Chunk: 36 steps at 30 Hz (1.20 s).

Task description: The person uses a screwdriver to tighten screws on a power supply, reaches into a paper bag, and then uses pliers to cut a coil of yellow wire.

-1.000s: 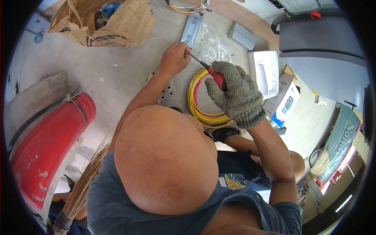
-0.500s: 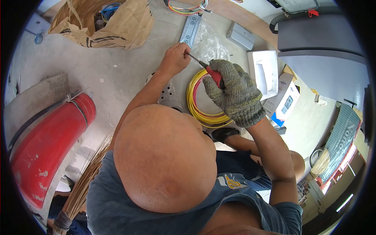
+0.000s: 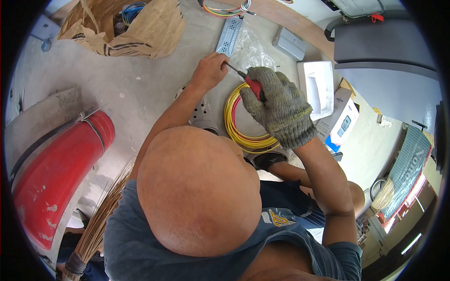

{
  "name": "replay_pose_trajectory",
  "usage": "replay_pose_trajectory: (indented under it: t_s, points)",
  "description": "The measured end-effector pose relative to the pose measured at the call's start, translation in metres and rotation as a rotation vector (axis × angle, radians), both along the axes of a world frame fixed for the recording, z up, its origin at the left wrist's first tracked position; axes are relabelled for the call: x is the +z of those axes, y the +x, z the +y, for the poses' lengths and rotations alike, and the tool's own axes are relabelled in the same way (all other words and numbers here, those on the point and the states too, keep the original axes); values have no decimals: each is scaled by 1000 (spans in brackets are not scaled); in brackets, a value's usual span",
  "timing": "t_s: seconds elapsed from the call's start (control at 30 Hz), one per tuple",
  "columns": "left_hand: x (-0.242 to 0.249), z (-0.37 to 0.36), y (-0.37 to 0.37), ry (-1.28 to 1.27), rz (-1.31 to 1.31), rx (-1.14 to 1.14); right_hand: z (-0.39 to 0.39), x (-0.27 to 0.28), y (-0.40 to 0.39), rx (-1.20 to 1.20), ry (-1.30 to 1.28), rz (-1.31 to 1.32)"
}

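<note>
In my gloved right hand (image 3: 282,107) is a screwdriver with a red and black handle (image 3: 254,87), held between thumb and fingers. Its thin dark shaft slants up and left to the fingertips of my bare left hand (image 3: 211,73). Those fingers are pinched together at the near end of a light blue perforated metal bracket (image 3: 229,36). The screwdriver's tip and whatever lies under the left fingertips are hidden. A coil of yellow and red cable (image 3: 230,114) lies on the floor below and between the hands.
Clear plastic wrap (image 3: 253,49) lies beside the bracket. To the right are a grey box (image 3: 289,43), a white foam tray (image 3: 305,84) and a printed carton (image 3: 341,122). A paper bag (image 3: 154,33) stands upper left; a red cylinder (image 3: 65,175) lies left, near a stick broom (image 3: 101,220).
My gloved right hand has turned slightly around the screwdriver handle and shifted a little left. My left hand stays at the bracket's end.
</note>
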<state>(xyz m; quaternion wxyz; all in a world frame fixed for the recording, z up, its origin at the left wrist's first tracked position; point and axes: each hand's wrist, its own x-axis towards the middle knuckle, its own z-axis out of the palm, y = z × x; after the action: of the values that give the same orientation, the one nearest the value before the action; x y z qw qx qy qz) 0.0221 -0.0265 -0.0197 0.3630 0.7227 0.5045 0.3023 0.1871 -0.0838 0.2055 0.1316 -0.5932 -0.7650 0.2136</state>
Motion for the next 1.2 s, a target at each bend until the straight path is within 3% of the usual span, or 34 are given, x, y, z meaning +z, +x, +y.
replay_pose_trajectory:
  t_s: [0.23,0.4,0.47,0.83,0.93,1.0,1.2]
  points:
    - [-3,1,-1,32,56,40,9,-20,3,55,116,21]
    - [-1,4,0,63,80,60,15,-18,5,6,-26,-13]
    - [-4,8,0,200,115,5,15,-15,3,19,-28,-43]
    - [-11,3,1,254,179,23,18,-18,3,71,-14,-59]
    - [-12,3,1,258,187,27,19,-11,-1,36,-213,-83]
    - [-12,2,1,261,192,29,15,-25,2,93,-8,-88]
    - [-14,2,2,270,165,56,11,-24,-1,113,55,-114]
